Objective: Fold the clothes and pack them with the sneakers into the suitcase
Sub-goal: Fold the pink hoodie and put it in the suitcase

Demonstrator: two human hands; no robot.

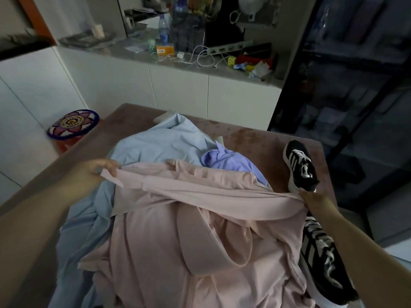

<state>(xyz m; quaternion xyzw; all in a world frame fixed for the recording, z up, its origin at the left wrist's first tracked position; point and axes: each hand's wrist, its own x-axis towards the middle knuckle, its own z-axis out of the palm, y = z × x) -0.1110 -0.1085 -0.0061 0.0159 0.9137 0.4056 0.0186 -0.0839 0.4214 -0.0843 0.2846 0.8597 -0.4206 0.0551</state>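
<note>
Head view: left hand [101,168] and right hand [312,202] each pinch an end of the pink top [200,218] in their fingers, over the blue garment [155,143] on the table [255,134] beside the sneakers [300,165]; best pull taut and level before folding.

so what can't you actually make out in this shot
Head view:
Suitcase: not in frame at all.
Light blue garment: mostly under the pink garment; its shape is unclear.
Lilac shirt: half buried behind the pink one.
Near sneaker: partly behind the right forearm, cut by the bottom edge.
Right hand: fingertips hidden in pink fabric.
Counter clutter: blurred.
</note>
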